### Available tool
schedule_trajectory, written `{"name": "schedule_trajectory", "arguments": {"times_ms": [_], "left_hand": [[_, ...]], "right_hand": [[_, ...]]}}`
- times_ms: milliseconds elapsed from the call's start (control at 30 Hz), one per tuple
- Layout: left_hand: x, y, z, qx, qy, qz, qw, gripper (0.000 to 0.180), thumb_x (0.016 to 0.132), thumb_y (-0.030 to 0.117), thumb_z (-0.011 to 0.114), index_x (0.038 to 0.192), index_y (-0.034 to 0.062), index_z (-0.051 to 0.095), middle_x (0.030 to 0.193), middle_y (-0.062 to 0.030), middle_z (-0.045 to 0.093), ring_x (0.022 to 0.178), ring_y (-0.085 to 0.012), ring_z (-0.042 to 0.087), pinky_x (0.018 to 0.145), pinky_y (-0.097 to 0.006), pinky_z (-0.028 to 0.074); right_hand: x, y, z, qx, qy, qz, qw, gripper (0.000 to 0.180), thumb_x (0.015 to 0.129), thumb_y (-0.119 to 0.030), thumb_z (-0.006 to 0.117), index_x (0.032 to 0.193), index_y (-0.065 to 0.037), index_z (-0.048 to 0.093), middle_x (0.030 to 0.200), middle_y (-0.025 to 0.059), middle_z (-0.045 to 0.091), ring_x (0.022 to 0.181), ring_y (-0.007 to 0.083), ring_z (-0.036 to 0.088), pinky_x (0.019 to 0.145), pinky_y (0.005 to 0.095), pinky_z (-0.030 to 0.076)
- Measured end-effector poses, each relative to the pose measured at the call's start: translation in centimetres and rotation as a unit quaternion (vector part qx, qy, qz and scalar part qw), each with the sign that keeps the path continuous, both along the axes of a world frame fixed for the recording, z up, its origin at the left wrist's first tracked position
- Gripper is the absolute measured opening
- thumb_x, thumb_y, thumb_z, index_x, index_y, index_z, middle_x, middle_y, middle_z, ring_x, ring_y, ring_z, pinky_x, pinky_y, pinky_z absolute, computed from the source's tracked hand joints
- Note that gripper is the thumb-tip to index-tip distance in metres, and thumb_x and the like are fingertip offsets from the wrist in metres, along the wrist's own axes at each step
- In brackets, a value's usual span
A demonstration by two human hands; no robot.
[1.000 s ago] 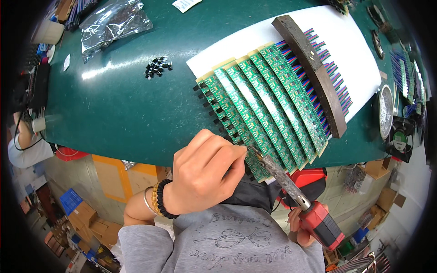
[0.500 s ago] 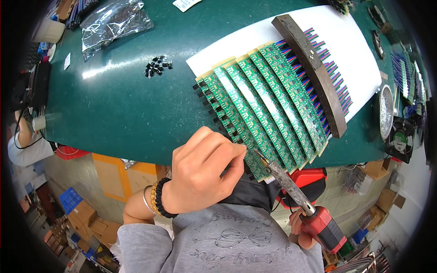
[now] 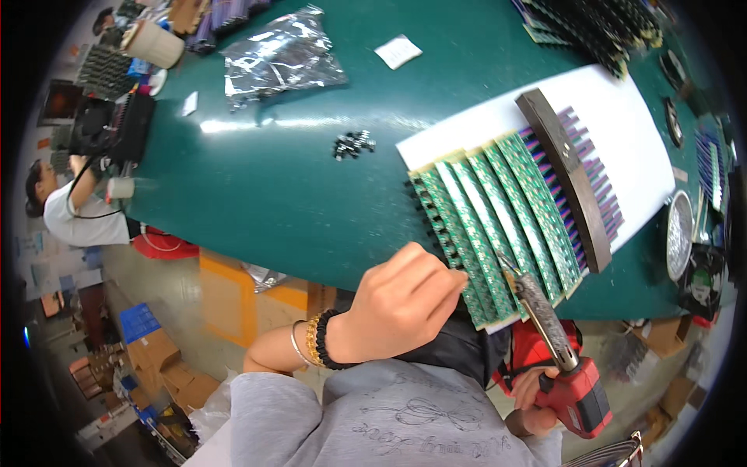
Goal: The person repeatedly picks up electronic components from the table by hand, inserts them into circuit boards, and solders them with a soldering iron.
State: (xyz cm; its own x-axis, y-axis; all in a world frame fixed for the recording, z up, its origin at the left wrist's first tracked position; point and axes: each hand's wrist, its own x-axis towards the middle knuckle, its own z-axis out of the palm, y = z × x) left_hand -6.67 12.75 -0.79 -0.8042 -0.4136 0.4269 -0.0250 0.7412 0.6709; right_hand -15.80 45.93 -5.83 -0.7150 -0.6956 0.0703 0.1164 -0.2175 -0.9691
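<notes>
My left hand point(image 3: 401, 303) is closed in a pinch at the near left edge of a row of green circuit boards point(image 3: 498, 226). A small black component shows at its fingertips. In my right hand point(image 3: 535, 405) is a red-handled soldering gun point(image 3: 580, 397), its long metal barrel pointing up and left. Its tip is over the boards, a short way right of my left fingertips; I cannot tell if it touches. Small black components point(image 3: 436, 222) stick out along the boards' left edge. A dark bar point(image 3: 566, 171) lies across the coloured wires at the boards' right side.
Under the boards lies a white sheet point(image 3: 642, 148) on the green table point(image 3: 288, 194). Loose black components point(image 3: 354, 145) form a small pile, with a clear plastic bag point(image 3: 280, 58) behind. A metal bowl point(image 3: 678, 233) stands at right. Another person point(image 3: 82, 206) sits at far left.
The whole view has shifted, so the table and boards appear farther right and lower. The soldering gun's tip has moved a little away from my left fingertips, which stay pinched.
</notes>
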Motion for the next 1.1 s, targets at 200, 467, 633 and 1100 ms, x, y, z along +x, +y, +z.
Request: {"name": "schedule_trajectory", "arguments": {"times_ms": [200, 467, 633, 1100], "left_hand": [[0.8, -7.9, 0.8, -0.222, -0.059, 0.170, 0.958, 0.018, 0.081, 0.002, 0.076, 0.098, 0.0048, 0.072, 0.086, -0.0085, 0.063, 0.078, -0.0293, 0.060, 0.065, -0.040, 0.052], [-0.2, -12.3, -0.5, -0.343, -0.128, 0.070, 0.928, 0.020, 0.078, 0.003, 0.078, 0.098, 0.0030, 0.073, 0.089, -0.0079, 0.059, 0.088, -0.0272, 0.057, 0.076, -0.040, 0.049], [-0.9, -9.1, 2.3, -0.195, -0.028, 0.073, 0.978, 0.018, 0.074, -0.003, 0.077, 0.091, 0.0025, 0.073, 0.086, -0.0085, 0.063, 0.082, -0.0277, 0.060, 0.069, -0.038, 0.049], [0.4, 5.3, 0.5, 0.043, 0.092, -0.133, 0.986, 0.041, 0.066, 0.001, 0.080, 0.107, -0.0035, 0.077, 0.093, -0.0082, 0.065, 0.084, -0.0261, 0.059, 0.073, -0.038, 0.055]], "right_hand": [[-0.9, -1.4, 0.3, -0.005, -0.017, 0.000, 1.000, 0.087, 0.094, -0.068, 0.064, 0.139, 0.004, 0.047, 0.056, -0.0003, 0.052, 0.045, 0.0143, 0.051, 0.049, 0.0316, 0.047], [-0.3, -1.7, 0.2, 0.000, -0.032, -0.019, 0.999, 0.085, 0.094, -0.065, 0.066, 0.143, 0.003, 0.046, 0.055, -0.0004, 0.050, 0.044, 0.0149, 0.050, 0.048, 0.0316, 0.047], [-0.5, -3.4, 1.1, -0.020, -0.059, -0.010, 0.998, 0.076, 0.097, -0.048, 0.072, 0.147, 0.001, 0.042, 0.057, 0.0020, 0.052, 0.046, 0.0150, 0.051, 0.049, 0.0305, 0.048], [-3.1, -9.9, 3.7, 0.107, 0.188, 0.170, 0.961, 0.063, 0.087, 0.002, 0.067, 0.143, -0.007, 0.039, 0.084, 0.0113, 0.067, 0.063, 0.0145, 0.059, 0.059, 0.0277, 0.050]]}}
